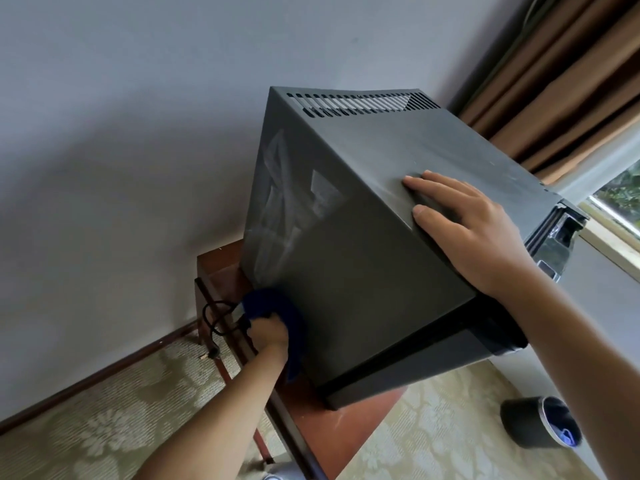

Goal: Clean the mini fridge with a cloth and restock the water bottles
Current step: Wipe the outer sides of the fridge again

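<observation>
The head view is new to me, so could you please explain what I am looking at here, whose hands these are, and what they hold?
There is no machine: a person wears one wide-angle camera on the head, looking forward and down, so both arms reach in from the bottom of the picture. The dark box in the middle is the mini fridge, standing on a reddish wooden table near the wall. The left hand presses a dark blue cloth against the fridge's side, low down, where pale wipe streaks show higher up. The right hand lies flat and open on the fridge's top, apparently steadying it. A black cable hangs behind the table. On the patterned carpet at right sits a small dark bin. No water bottles are clearly visible.
</observation>
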The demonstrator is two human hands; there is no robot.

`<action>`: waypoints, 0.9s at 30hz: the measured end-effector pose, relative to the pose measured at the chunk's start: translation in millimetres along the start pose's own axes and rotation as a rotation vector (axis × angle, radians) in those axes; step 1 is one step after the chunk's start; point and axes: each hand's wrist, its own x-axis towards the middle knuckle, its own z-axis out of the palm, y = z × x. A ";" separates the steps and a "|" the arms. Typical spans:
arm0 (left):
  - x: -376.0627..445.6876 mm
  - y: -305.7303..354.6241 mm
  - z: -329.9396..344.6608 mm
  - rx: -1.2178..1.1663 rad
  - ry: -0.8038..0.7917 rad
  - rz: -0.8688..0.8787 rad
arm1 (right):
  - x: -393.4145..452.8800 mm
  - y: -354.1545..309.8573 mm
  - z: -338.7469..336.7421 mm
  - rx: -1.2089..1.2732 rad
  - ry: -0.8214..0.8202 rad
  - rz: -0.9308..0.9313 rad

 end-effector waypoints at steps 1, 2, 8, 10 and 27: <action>-12.8 13.3 -1.6 -0.061 -0.011 0.040 | -0.3 -0.8 -0.2 -0.004 -0.002 0.001; -28.6 25.5 -1.1 -0.139 -0.033 0.090 | -0.3 -1.4 -0.1 -0.007 -0.002 0.002; -160.1 110.7 6.7 -0.255 -0.190 0.759 | -2.3 -3.8 1.0 -0.040 -0.018 -0.007; -202.2 137.8 7.8 -0.229 -0.157 0.841 | -2.7 -3.9 0.6 -0.044 -0.015 -0.012; 17.8 26.4 3.3 -0.086 -0.026 0.238 | -1.8 -0.4 1.6 0.042 0.017 -0.032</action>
